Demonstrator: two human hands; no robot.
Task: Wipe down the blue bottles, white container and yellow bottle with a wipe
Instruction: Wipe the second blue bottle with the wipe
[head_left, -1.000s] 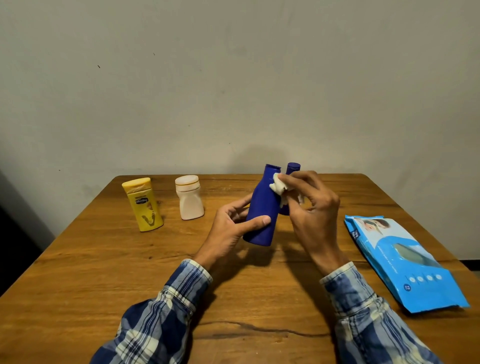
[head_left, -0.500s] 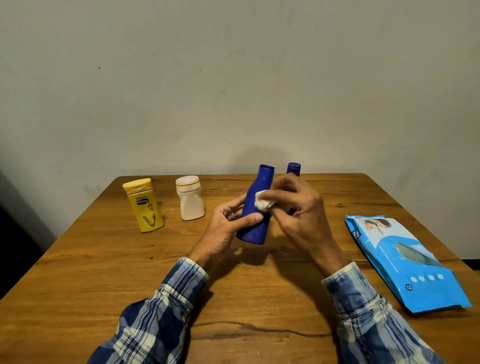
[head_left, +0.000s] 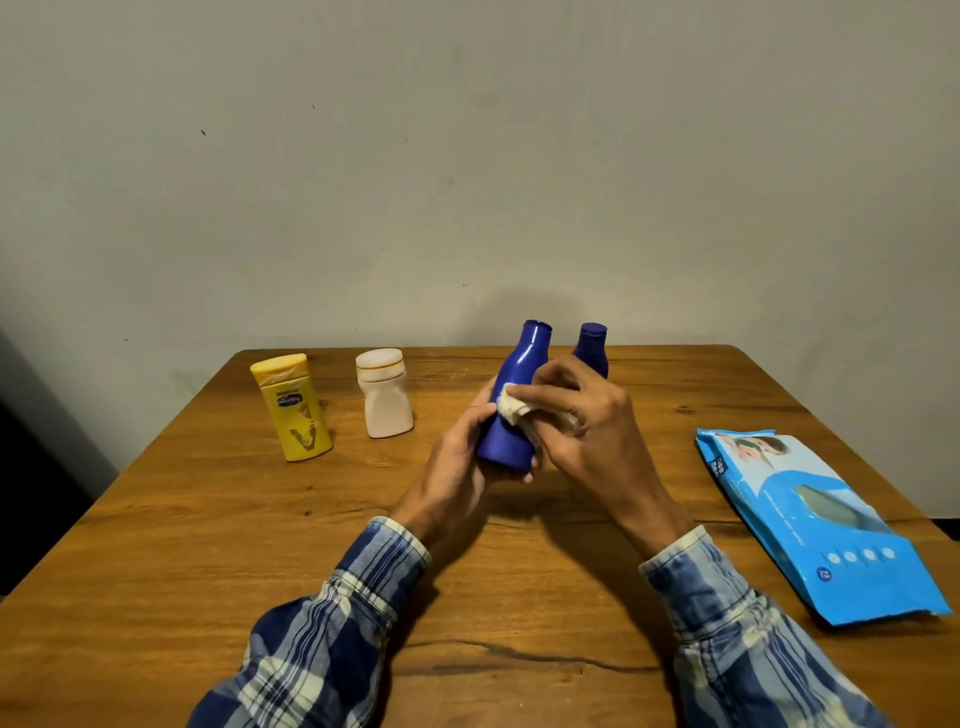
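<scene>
Left hand (head_left: 457, 467) is gripping a blue bottle (head_left: 511, 415) above the table (head_left: 208, 519), fingers curled round it. Right hand (head_left: 587, 431) is pinching the wipe (head_left: 514, 408) against it. Count: two blue bottles, second one (head_left: 592, 345) standing behind; one yellow bottle (head_left: 293, 408); one white container (head_left: 385, 395).

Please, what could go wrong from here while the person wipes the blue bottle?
1. The second blue bottle stands just behind the right hand; a wide stroke might knock it over.
2. The left hand grips only the lower part of the held blue bottle while the wipe presses its side; it may slip.

Single head-worn view, forward and downward, close above wooden table (head_left: 156, 519).
</scene>
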